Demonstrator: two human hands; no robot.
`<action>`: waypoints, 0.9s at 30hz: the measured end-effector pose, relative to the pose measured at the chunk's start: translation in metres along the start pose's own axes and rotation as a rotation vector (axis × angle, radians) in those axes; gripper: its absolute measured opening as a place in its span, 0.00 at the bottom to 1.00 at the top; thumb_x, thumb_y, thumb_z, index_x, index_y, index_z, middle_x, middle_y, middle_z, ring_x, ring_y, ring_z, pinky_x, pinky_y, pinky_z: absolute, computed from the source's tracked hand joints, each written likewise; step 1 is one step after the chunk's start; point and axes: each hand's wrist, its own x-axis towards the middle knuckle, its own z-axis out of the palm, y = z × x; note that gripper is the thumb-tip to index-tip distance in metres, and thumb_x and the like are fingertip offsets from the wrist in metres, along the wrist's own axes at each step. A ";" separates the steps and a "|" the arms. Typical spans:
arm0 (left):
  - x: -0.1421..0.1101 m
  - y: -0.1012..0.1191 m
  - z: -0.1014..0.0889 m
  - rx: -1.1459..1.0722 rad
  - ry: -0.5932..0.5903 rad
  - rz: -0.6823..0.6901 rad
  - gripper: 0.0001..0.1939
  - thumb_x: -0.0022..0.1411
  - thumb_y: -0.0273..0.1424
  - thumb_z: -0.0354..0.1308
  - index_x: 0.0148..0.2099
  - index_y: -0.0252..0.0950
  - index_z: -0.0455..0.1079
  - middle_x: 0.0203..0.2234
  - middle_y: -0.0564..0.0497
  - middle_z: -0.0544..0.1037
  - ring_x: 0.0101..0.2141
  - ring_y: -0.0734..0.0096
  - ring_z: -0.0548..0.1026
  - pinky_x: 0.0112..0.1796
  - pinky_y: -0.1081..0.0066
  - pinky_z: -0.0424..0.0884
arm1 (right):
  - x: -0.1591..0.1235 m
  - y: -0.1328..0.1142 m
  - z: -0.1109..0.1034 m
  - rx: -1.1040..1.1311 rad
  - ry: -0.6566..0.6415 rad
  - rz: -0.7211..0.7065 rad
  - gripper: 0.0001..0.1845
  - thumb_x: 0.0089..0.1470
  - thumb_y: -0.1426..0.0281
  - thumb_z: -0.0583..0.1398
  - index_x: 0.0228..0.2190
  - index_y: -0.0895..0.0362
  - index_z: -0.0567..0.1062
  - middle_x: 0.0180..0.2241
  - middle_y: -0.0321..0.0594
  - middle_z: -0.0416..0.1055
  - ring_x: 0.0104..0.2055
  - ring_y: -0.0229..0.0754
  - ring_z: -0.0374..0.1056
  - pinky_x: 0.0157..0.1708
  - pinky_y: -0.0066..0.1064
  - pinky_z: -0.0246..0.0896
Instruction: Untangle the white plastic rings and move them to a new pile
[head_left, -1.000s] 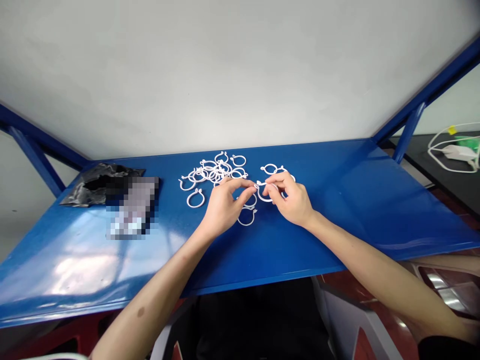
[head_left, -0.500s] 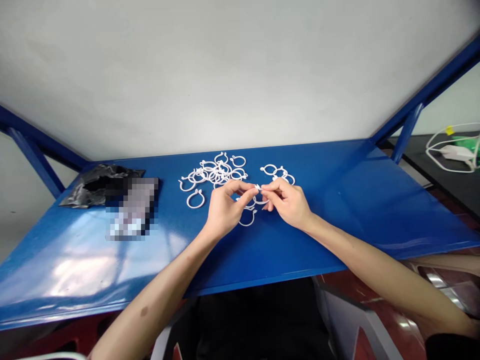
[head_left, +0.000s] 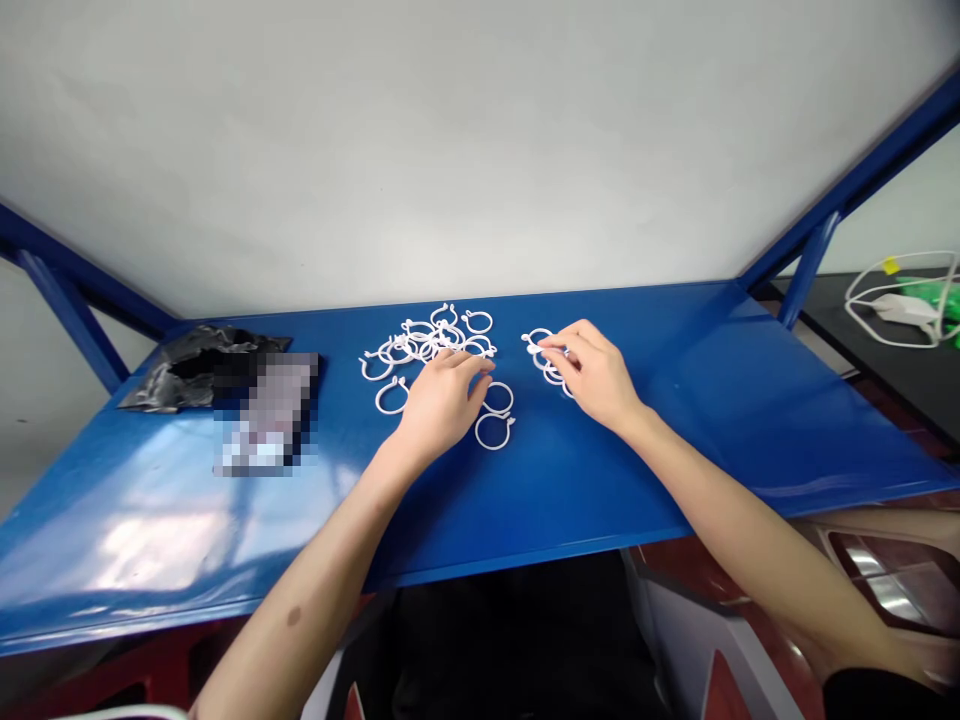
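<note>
Thin white plastic rings with small knobbed ends lie on the blue table [head_left: 600,490]. My right hand [head_left: 596,375] is closed in a pinch on one white ring [head_left: 534,350], held over a small group of rings at the right. My left hand [head_left: 442,405] is beside the larger ring pile [head_left: 427,345], its thumb and fingertips slightly apart with nothing visible between them. Just right of its thumb lie a white ring [head_left: 511,400] and, nearer me, another ring [head_left: 493,446]. A single ring [head_left: 390,411] left of my left hand is partly covered by it.
A crumpled black plastic bag [head_left: 176,375] and a blurred-out phone-like object [head_left: 274,400] lie at the left of the table. Blue metal braces [head_left: 810,265] flank the pale back wall. At far right, a dark surface holds a white cable [head_left: 855,320] and something green.
My hands have parted. The right one moved right and away from me with a ring, over the small group. My left hand drew back slightly left, its pinch loosened.
</note>
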 end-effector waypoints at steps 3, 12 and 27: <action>-0.002 -0.011 0.002 0.112 -0.056 0.000 0.06 0.65 0.31 0.59 0.39 0.39 0.78 0.36 0.45 0.82 0.40 0.56 0.76 0.43 0.57 0.74 | 0.001 0.022 -0.005 -0.162 -0.017 0.086 0.13 0.66 0.62 0.59 0.44 0.54 0.81 0.39 0.42 0.73 0.28 0.38 0.69 0.34 0.35 0.70; 0.000 -0.010 0.009 0.170 -0.111 -0.010 0.09 0.67 0.30 0.56 0.34 0.37 0.75 0.34 0.44 0.80 0.38 0.56 0.76 0.40 0.59 0.72 | -0.001 0.003 -0.006 -0.267 0.027 0.037 0.16 0.63 0.63 0.61 0.51 0.54 0.77 0.48 0.49 0.68 0.43 0.48 0.72 0.38 0.43 0.74; -0.001 0.011 0.008 -0.349 0.038 -0.081 0.13 0.68 0.35 0.59 0.52 0.39 0.67 0.45 0.47 0.81 0.36 0.70 0.78 0.35 0.71 0.73 | -0.014 -0.030 0.008 0.207 -0.024 0.016 0.06 0.66 0.66 0.59 0.43 0.53 0.75 0.32 0.35 0.78 0.28 0.37 0.73 0.31 0.30 0.71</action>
